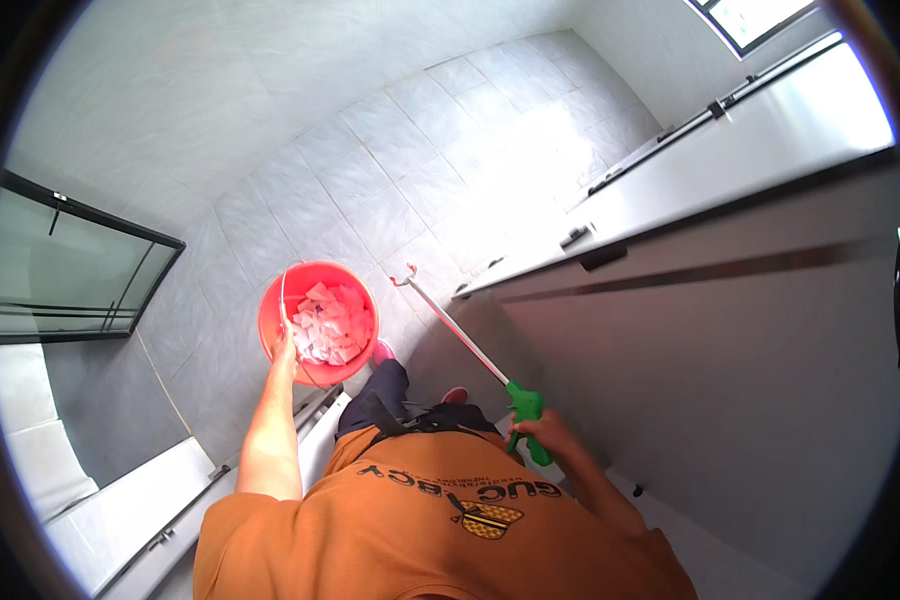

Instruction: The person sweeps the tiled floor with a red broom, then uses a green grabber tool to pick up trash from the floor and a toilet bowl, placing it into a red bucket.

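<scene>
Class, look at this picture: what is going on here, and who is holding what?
A person in an orange shirt stands on a pale tiled floor. The left hand holds a round red plastic bucket full of white paper scraps. The right hand grips the green handle of a long litter picker, whose claw end hovers just above the floor.

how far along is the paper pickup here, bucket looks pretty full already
Done: the red bucket already holds a heap of white paper scraps. In hand: the left hand holds the bucket, and the right hand grips the green handle of the grabber stick, its claw raised and empty. Left: no scraps show on the tiled floor in view.
</scene>
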Action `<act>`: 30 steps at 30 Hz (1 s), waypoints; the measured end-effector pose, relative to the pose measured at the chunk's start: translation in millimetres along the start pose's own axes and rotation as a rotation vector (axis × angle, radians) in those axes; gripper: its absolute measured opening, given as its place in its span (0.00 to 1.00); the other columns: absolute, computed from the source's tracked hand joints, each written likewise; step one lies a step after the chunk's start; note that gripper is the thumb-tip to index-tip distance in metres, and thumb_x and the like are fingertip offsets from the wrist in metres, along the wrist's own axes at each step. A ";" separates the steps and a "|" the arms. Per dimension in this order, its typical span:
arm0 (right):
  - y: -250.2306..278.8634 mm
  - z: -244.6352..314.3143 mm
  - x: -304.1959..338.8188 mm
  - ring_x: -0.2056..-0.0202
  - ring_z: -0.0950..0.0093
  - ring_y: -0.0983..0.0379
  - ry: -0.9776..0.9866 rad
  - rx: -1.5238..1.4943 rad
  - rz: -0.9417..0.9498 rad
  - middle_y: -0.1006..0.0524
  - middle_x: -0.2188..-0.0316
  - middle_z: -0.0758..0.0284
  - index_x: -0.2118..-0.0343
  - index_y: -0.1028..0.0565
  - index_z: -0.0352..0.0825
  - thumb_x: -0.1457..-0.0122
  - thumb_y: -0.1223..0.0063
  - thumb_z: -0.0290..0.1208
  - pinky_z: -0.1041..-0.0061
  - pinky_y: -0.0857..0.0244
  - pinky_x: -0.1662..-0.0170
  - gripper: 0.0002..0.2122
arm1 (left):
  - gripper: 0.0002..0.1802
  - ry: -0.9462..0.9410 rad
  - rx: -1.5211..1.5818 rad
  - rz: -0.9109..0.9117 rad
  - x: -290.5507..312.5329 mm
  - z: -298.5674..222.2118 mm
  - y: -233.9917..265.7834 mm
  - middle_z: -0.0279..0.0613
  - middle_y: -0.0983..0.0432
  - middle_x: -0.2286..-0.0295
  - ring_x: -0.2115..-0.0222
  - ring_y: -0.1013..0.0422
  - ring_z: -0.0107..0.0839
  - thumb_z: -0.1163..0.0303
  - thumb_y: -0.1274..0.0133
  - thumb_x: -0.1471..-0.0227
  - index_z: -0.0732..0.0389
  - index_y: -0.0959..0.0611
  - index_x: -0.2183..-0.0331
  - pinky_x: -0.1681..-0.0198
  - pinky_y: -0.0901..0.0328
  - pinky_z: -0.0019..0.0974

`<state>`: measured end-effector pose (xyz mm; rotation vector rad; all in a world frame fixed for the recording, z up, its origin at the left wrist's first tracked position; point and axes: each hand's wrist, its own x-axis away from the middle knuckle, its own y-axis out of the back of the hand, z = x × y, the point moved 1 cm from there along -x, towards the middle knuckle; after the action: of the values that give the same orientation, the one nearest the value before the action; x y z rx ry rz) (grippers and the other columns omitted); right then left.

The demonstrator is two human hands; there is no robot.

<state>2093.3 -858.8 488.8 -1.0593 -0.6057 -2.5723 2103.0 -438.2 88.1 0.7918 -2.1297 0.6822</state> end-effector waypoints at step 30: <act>67.5 -32.9 -340.7 0.82 0.69 0.27 0.264 -0.458 -0.205 0.28 0.83 0.62 0.79 0.30 0.29 0.55 0.52 0.22 0.73 0.32 0.78 0.03 | 0.35 -0.050 -0.201 -0.361 -196.6 -47.7 -45.6 0.28 0.46 0.91 0.93 0.47 0.22 0.32 0.54 0.58 0.56 0.23 0.67 0.90 0.50 0.27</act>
<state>2335.5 -896.7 240.7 -0.7844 -0.0567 -3.0525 2261.1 -374.4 -30.0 1.0523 -1.9871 0.2577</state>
